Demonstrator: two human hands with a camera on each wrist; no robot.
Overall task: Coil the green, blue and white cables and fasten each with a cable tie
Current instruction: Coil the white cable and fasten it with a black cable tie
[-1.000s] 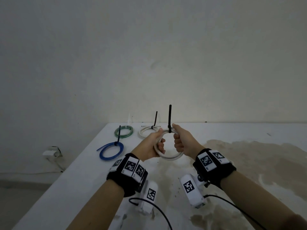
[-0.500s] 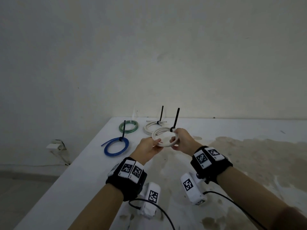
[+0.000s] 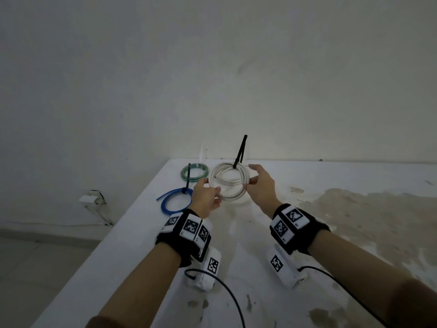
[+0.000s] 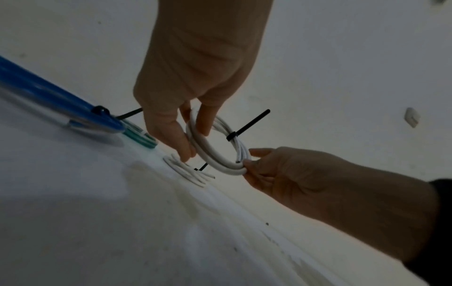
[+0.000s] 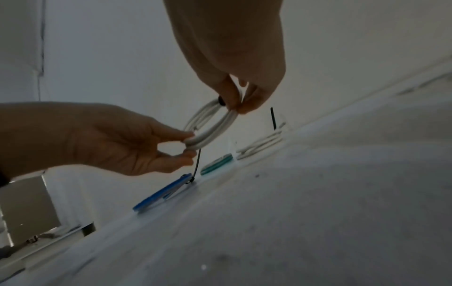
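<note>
Both hands hold a coiled white cable (image 3: 230, 185) above the white table (image 3: 142, 233), close to its far edge. My left hand (image 3: 216, 194) pinches the coil's left side and my right hand (image 3: 248, 181) pinches its right side. A black cable tie (image 3: 240, 152) binds the coil at its far side, with the tail sticking up. In the left wrist view, a second tied white coil (image 4: 188, 172) lies on the table under the held coil (image 4: 215, 152). A green coil (image 3: 195, 173) and a blue coil (image 3: 176, 201) with an upright black tie (image 3: 188, 177) lie to the left.
The table's left edge runs diagonally just left of the blue coil. A wall stands right behind the far edge. Brown stains (image 3: 354, 209) cover the table's right half. A wall socket (image 3: 91, 200) with a cord sits low at the left.
Both hands carried the white coil forward, over the tied white coil. The coil tipped from upright to nearly flat. My right hand shifted from the tie to the coil's right side.
</note>
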